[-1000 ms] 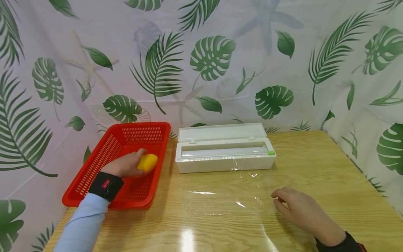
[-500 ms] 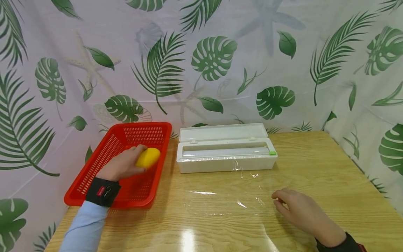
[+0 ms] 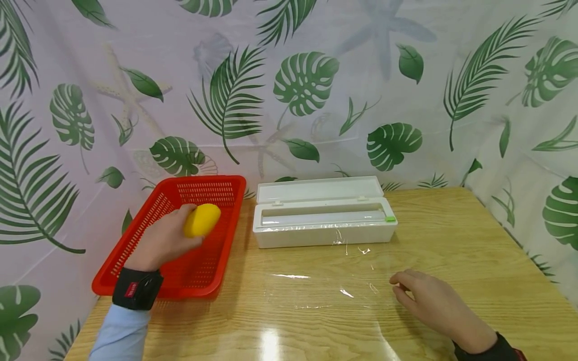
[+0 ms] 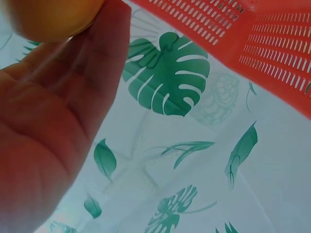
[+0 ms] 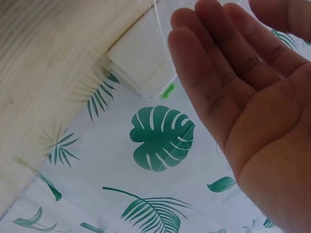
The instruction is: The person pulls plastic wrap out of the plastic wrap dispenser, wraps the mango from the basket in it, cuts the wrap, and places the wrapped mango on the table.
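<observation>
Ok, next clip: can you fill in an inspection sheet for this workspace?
Surface: wood-grain table, glossy.
Job's things: yellow object, held in or just over the red basket; white box with its lid raised and a white roll inside; clear film spread in front of it.
Clutter: nothing seen.
Hands: left hand grips the yellow object; right hand is by the clear film, contact unclear.
Cables: nothing seen.
Surroundings: leaf-print sheet behind the table.

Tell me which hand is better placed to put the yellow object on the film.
Left hand, probably: it grips the yellow object over the basket; the right hand is farther away.
</observation>
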`<state>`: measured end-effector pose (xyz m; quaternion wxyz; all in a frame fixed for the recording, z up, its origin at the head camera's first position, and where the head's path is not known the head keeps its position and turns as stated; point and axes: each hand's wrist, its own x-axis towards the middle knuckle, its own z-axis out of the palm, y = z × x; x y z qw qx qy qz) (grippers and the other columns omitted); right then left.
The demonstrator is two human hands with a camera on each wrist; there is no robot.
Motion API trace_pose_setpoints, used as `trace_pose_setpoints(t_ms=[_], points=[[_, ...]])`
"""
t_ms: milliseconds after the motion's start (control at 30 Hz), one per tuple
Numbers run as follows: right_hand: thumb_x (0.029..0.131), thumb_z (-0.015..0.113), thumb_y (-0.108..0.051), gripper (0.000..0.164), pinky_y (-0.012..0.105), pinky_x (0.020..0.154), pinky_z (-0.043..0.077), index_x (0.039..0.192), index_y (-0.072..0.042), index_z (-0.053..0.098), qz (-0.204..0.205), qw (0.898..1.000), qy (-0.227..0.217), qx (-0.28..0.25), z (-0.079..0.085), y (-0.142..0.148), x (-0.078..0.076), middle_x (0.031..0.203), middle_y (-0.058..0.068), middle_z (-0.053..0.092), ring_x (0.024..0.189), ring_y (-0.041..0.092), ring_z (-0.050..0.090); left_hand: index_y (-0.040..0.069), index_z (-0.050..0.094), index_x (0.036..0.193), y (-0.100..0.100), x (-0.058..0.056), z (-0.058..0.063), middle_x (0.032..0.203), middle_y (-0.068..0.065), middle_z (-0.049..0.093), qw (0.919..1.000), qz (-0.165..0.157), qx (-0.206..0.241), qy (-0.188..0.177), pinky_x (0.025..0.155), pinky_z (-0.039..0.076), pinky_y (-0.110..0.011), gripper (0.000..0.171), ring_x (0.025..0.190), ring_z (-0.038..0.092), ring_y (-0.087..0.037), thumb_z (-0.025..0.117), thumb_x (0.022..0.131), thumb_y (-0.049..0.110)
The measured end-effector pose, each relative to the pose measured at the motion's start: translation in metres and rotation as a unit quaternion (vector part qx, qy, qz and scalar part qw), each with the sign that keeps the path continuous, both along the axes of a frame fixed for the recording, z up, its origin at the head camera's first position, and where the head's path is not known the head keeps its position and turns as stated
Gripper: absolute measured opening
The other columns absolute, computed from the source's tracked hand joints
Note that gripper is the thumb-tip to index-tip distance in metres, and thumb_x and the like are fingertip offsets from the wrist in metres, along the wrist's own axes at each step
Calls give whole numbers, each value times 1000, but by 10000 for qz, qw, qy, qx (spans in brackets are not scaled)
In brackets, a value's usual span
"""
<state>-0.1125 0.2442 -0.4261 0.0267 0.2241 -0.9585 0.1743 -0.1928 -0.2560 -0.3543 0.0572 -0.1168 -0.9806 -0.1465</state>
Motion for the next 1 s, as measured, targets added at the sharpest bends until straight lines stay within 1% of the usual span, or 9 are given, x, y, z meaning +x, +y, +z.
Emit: trace_pose_setpoints(t_ms=[100, 200, 333, 433, 567, 733, 867, 1000], points=[[84, 64, -14, 11, 31, 53, 49, 94, -11, 66, 6, 10000, -15, 12, 0, 0, 0, 85, -3, 64, 70, 7, 57, 4, 40, 130, 0, 4, 5, 97, -15, 60, 9996, 161, 91, 225, 65, 51, -45, 70, 75, 52, -28, 70, 73, 31], [84, 64, -15, 11, 31, 54, 49, 95, -12, 66, -12, 10000, -66, -2, 0, 1, 0, 86, -3, 65, 70, 8, 57, 4, 39, 131, 2, 9, 9, 94, -16, 60, 9987, 349, 142, 355, 61, 50, -44, 70, 73, 52, -28, 69, 74, 33], [84, 63, -14, 11, 32, 54, 50, 95, -12, 66, -19, 9999, -109, -63, 0, 2, 0, 86, -3, 65, 71, 9, 58, 6, 39, 132, 6, 15, 13, 92, -13, 60, 9964, 512, 219, 632, 56, 49, -40, 70, 70, 51, -26, 67, 75, 36], [84, 63, -14, 11, 32, 56, 51, 95, -13, 66, 4, 9999, -96, -117, 0, 2, 0, 87, -3, 66, 72, 9, 58, 7, 41, 132, 10, 20, 15, 92, -12, 60, 9939, 557, 324, 894, 54, 49, -40, 69, 68, 50, -25, 67, 75, 36], [84, 64, -14, 11, 33, 58, 52, 95, -13, 66, 60, 9998, -43, -205, 0, 2, 0, 87, -2, 67, 73, 10, 59, 7, 41, 131, 16, 26, 18, 94, -12, 61, 9909, 525, 504, 1132, 56, 51, -41, 68, 69, 51, -25, 68, 76, 37], [83, 63, -11, 11, 34, 59, 53, 94, -11, 66, 155, 9992, 117, -356, 3, 2, -2, 87, -1, 68, 74, 10, 60, 7, 41, 132, 22, 32, 19, 97, -13, 61, 9880, 518, 672, 1292, 59, 52, -45, 69, 72, 52, -26, 69, 76, 36], [84, 63, -12, 12, 34, 60, 53, 95, -11, 67, 75, 9992, 127, -382, 6, 3, -3, 88, 0, 68, 75, 10, 60, 6, 40, 133, 24, 35, 19, 101, -15, 60, 9860, 601, 736, 1373, 62, 53, -48, 71, 75, 52, -28, 69, 76, 36], [84, 63, -12, 12, 36, 61, 53, 96, -11, 66, 21, 9992, 78, -389, 10, 4, -5, 88, 1, 68, 76, 11, 60, 7, 40, 134, 27, 38, 18, 105, -16, 60, 9852, 581, 827, 1386, 64, 53, -49, 72, 77, 52, -28, 69, 76, 37]])
